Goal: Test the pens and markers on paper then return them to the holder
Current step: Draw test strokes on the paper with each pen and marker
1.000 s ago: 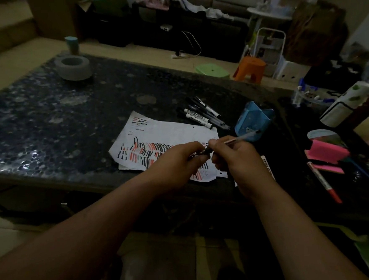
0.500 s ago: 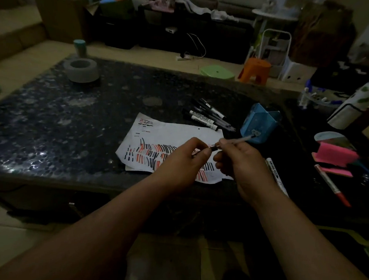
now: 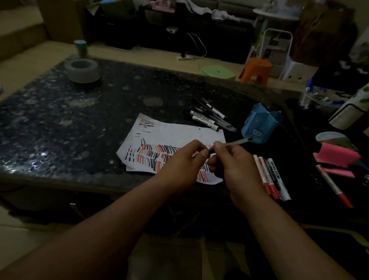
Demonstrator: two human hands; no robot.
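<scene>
Pen held above paper, markers beside holder.

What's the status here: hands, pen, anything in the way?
Right hand grips clear pen by barrel; left hand pinches its near end. Above marked paper. Blue holder just beyond, path open.

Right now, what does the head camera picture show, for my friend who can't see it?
Two hands hold a thin clear pen over a paper full of black and red test strokes: the right hand grips the barrel, the left hand pinches its near end. A blue holder sits just past the pen, and more markers lie on the dark table.
</scene>
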